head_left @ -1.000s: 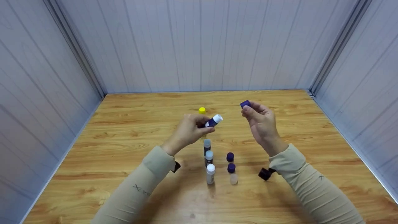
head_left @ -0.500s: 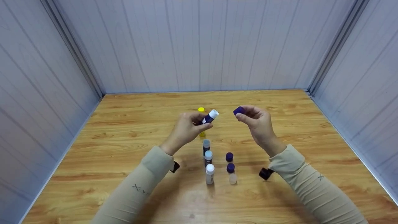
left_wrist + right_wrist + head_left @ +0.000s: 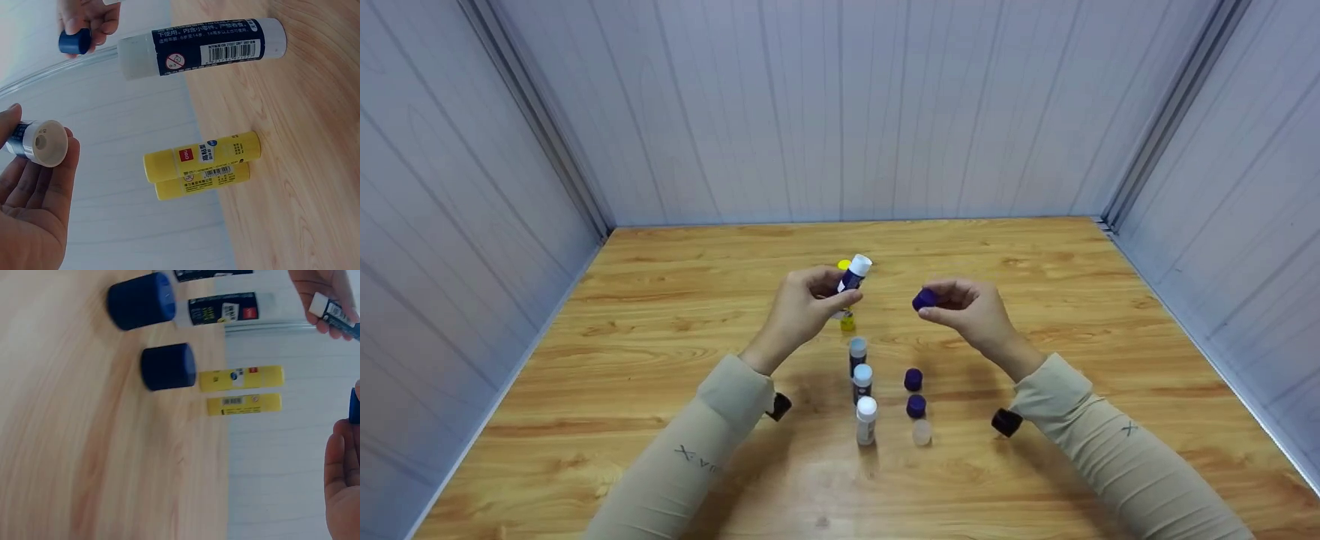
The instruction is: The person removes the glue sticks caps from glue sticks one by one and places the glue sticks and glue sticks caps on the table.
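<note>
Glue stick (image 3: 853, 276), blue-bodied and white-ended, is tilted above the desk (image 3: 697, 300), beyond the far end of the row of standing sticks (image 3: 864, 384). The left hand (image 3: 802, 300) pinches it between thumb and fingers; to the right, well apart from it, the fingers of the right hand (image 3: 979, 311) pinch a blue cap (image 3: 924, 300).

I judge the stick light, stiff and rather smooth (hard plastic, by its look), hardly fragile in the barrel. The labelled middle seems the best hold, leaving the white end untouched. The cap looks just as light and rigid, small enough for a fingertip pinch on its side wall.

The left wrist view looks into the stick's hollow white end, with a small round feature inside; the head view shows little of that. The right wrist view separates two yellow sticks (image 3: 242, 378), which the left hand partly hides from the head camera. Only the head view gives the whole layout, including the translucent cap (image 3: 922, 432) nearest the person, just beyond which stand two more blue caps (image 3: 915, 393).
</note>
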`<state>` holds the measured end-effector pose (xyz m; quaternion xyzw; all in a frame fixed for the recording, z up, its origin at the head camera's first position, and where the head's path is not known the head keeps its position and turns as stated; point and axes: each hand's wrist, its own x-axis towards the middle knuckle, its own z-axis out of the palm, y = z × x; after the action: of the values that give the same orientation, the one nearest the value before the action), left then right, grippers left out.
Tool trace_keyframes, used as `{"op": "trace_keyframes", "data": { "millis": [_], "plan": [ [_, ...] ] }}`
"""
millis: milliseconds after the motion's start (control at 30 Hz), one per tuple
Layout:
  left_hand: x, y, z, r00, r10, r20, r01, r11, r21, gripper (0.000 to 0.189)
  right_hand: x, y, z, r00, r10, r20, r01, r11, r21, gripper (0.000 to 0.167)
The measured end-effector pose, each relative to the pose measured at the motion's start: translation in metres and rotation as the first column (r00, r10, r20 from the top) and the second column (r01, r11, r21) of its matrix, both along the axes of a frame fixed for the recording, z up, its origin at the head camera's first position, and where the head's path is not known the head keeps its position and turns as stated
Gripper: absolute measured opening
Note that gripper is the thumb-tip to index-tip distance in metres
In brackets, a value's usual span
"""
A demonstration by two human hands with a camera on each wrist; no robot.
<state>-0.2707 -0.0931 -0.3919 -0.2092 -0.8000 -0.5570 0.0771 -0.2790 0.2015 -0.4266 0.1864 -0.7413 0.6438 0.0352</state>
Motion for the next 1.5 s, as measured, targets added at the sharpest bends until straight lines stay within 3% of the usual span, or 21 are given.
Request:
{"op": "trace_keyframes", "data": {
  "millis": [233,400,700,900,1500],
  "plan": [
    [-0.001,-0.006,-0.006,0.999,-0.024,0.033,0.022,0.998,0.052,0.024,-0.007,0.004,-0.016,1.000,-0.005,0.031,0.001,0.989,0.146,0.033],
    [-0.001,-0.010,-0.011,0.998,-0.031,0.060,0.027,0.997,0.067,0.025,-0.011,0.002,-0.029,0.999,0.018,0.046,-0.031,0.958,0.286,0.033],
    [-0.001,-0.012,-0.017,0.996,-0.010,0.090,0.006,0.999,0.054,0.027,-0.012,-0.001,-0.046,0.991,0.064,0.121,-0.106,0.917,0.386,0.031],
    [-0.002,-0.013,-0.021,0.996,0.012,0.091,-0.017,0.999,0.047,0.028,-0.014,-0.004,-0.046,0.990,0.084,0.115,-0.125,0.898,0.422,0.028],
    [-0.006,-0.013,-0.024,0.994,0.032,0.107,-0.035,0.999,0.025,0.023,-0.015,-0.013,-0.042,0.972,0.091,0.216,-0.197,0.815,0.544,0.024]
  ]
}}
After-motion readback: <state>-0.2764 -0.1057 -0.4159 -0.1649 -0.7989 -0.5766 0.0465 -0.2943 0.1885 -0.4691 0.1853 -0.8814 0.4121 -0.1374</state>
